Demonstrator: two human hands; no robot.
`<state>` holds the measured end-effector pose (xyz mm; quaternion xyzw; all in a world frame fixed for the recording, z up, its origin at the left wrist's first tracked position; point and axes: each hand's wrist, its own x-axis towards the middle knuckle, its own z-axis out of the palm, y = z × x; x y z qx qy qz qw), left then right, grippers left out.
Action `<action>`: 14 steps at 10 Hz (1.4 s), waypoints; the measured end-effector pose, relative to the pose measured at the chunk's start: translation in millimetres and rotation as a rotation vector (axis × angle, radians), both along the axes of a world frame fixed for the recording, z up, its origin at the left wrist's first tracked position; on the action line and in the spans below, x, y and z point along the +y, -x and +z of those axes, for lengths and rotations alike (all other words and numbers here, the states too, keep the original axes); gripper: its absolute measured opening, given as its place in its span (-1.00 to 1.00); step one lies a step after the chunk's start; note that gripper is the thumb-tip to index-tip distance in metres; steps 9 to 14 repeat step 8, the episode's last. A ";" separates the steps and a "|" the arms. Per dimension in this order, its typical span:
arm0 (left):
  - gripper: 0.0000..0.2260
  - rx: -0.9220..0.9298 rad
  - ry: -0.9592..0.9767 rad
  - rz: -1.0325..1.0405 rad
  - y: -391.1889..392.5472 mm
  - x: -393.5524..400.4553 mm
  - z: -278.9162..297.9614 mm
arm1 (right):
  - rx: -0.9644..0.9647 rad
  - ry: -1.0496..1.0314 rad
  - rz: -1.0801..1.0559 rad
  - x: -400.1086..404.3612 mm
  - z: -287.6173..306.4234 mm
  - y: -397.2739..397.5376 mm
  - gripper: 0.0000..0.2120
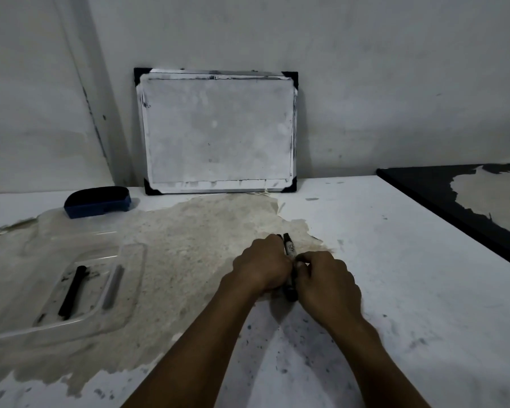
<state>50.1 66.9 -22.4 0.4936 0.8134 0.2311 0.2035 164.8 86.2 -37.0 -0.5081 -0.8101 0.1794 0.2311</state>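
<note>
Both hands meet over the middle of the table around black markers. My left hand [262, 267] is curled round one black marker whose tip shows just past its knuckles. My right hand [327, 279] pinches a second black marker [289, 248] with a white label; its far end points toward the whiteboard and its near end shows below the hands. A small whiteboard [218, 131] with black corner caps leans upright against the wall, its surface smudged and blank.
A clear plastic tray [124, 293] at left holds a black marker [72, 293] and a grey stick. A blue eraser [97, 201] lies behind it near the wall. The white table [395, 260] has a large peeled patch. A black board [442, 195] lies at right.
</note>
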 end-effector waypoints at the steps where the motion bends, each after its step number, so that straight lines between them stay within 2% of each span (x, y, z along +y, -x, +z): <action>1: -0.82 -0.028 -0.005 0.006 0.1 -1.1 -0.4 | 0.008 -0.007 0.009 -1.0 0.0 0.3 -0.74; 6: -0.70 -0.182 -0.087 -0.003 8.0 -25.1 1.6 | 0.082 0.009 -0.022 -2.2 -4.8 0.4 -0.68; 7: -0.79 -0.207 -0.154 -0.003 16.1 -45.9 4.9 | 0.126 0.016 -0.012 -3.7 -2.4 1.2 -0.65; 8: -0.52 -0.166 -0.312 0.084 29.8 -64.5 8.3 | 0.239 0.027 -0.007 -1.0 6.1 1.2 -0.65; 14: -0.52 -0.166 -0.312 0.084 29.8 -64.5 8.3 | 0.239 0.027 -0.007 -1.0 6.1 1.2 -0.65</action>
